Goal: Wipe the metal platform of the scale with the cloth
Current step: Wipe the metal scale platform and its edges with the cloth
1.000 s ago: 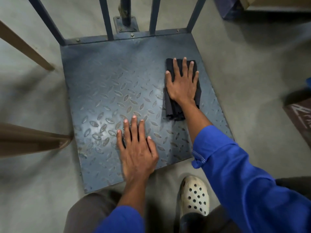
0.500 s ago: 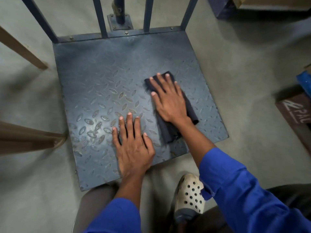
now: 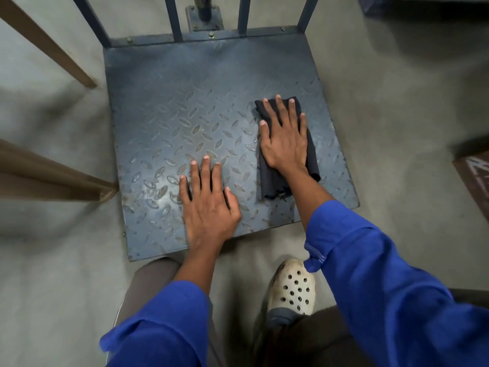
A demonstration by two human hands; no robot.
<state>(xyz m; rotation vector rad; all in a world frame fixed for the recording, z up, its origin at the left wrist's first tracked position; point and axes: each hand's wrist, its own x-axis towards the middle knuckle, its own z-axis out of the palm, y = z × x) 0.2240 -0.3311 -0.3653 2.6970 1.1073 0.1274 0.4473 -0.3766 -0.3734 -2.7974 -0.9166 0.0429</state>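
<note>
The scale's metal platform [image 3: 185, 102] is a blue-grey checker plate lying on the floor. A dark folded cloth [image 3: 275, 178] lies on its right half. My right hand [image 3: 284, 136] presses flat on the cloth with straight, spread fingers. My left hand [image 3: 209, 205] rests flat on the bare plate near the front edge, left of the cloth, fingers straight. Part of the cloth is hidden under my right palm.
Blue upright bars [image 3: 174, 17] and a post base [image 3: 203, 15] rise at the platform's far edge. Brown wooden legs [image 3: 53, 178] stand to the left. My white clog [image 3: 293, 287] is on the concrete floor in front. A dark mat [image 3: 476, 176] lies at the right.
My right hand slid the cloth from the far right toward the middle, then back right and toward the front. My left hand stayed planted on the plate.
</note>
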